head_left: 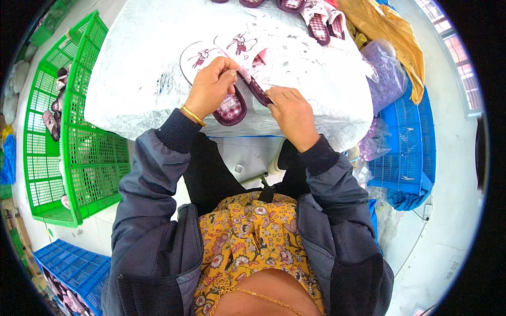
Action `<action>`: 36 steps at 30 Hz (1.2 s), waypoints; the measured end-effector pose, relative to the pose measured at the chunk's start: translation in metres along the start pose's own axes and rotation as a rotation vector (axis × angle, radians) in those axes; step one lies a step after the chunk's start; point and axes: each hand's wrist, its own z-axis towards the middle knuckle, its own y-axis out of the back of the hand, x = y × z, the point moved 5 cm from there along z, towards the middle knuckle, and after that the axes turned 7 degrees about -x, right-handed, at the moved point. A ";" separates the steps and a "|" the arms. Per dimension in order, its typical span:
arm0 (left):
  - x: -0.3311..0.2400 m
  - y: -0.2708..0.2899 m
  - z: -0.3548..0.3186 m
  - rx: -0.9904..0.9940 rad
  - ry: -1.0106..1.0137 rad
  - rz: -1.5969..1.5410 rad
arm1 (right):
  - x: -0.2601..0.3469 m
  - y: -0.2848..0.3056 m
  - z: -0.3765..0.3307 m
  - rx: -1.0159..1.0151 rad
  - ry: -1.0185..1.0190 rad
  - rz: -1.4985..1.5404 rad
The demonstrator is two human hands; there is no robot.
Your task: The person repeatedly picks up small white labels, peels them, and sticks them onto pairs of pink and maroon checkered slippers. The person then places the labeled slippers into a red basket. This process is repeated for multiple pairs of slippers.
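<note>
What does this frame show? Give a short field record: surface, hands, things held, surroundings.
surface: white-covered table
left hand: grips a slipper with a maroon sole, pressing it to the table
right hand: pinches the heel end of a second slipper that lies tilted on its edge
wrist: gold bangle on the left
far edge: more slippers in a row
left side: green crate with a few slippers inside
right side: blue crate, yellow cloth
</note>
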 end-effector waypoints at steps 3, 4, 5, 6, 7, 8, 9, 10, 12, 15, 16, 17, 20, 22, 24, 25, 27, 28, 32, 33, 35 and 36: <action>-0.001 -0.001 0.001 0.012 0.012 -0.022 | -0.011 0.009 0.003 -0.051 0.060 0.015; 0.000 0.000 0.000 0.010 0.016 -0.018 | -0.008 0.019 0.010 -0.093 0.070 -0.023; 0.001 0.001 0.000 0.008 0.021 -0.014 | -0.005 0.029 0.017 -0.134 0.080 -0.061; 0.000 0.001 0.000 0.009 0.019 -0.019 | 0.002 0.040 0.025 -0.202 0.114 -0.088; 0.000 0.002 0.000 0.013 0.018 -0.024 | 0.009 0.050 0.032 -0.269 0.147 -0.116; 0.000 0.002 0.000 0.015 0.017 -0.028 | 0.014 0.056 0.035 -0.336 0.180 -0.143; -0.001 0.001 0.000 0.016 0.016 -0.015 | 0.014 0.052 0.029 -0.360 0.228 -0.138; -0.002 0.000 0.000 0.018 0.017 -0.005 | 0.015 0.044 0.021 -0.281 0.229 -0.113; -0.006 -0.001 -0.002 0.015 0.020 0.039 | 0.022 0.026 0.002 -0.121 0.230 -0.052; -0.006 0.001 -0.004 0.029 0.026 0.102 | 0.021 0.014 -0.004 -0.001 0.124 0.095; -0.004 0.001 -0.004 0.033 0.032 0.104 | 0.021 0.012 -0.004 0.027 0.073 0.159; -0.003 0.002 -0.005 0.036 0.039 0.106 | 0.018 0.008 -0.004 0.014 -0.017 0.226; -0.006 -0.001 -0.004 0.044 0.013 0.116 | 0.008 0.000 0.001 -0.013 -0.249 0.382; -0.009 -0.002 -0.005 0.048 0.010 0.140 | 0.005 -0.003 0.005 -0.007 -0.353 0.452; -0.013 -0.003 -0.007 0.054 0.031 0.175 | 0.003 -0.007 0.010 -0.063 -0.218 0.365; -0.013 -0.003 -0.007 0.058 0.023 0.185 | 0.005 -0.008 0.012 -0.091 -0.150 0.323; -0.012 -0.002 -0.008 0.067 0.006 0.203 | 0.009 -0.008 0.017 -0.060 -0.162 0.277; -0.011 -0.001 -0.008 0.071 0.008 0.200 | 0.011 -0.009 0.020 -0.044 -0.168 0.253; -0.008 -0.001 -0.009 0.081 0.018 0.194 | 0.013 -0.014 0.024 -0.061 -0.134 0.207; -0.009 -0.001 -0.009 0.084 0.022 0.192 | 0.013 -0.014 0.025 -0.061 -0.124 0.199; -0.009 -0.001 -0.009 0.088 0.034 0.201 | 0.013 -0.016 0.026 -0.057 -0.101 0.174; -0.009 -0.002 -0.009 0.089 0.040 0.206 | 0.013 -0.017 0.027 -0.053 -0.088 0.159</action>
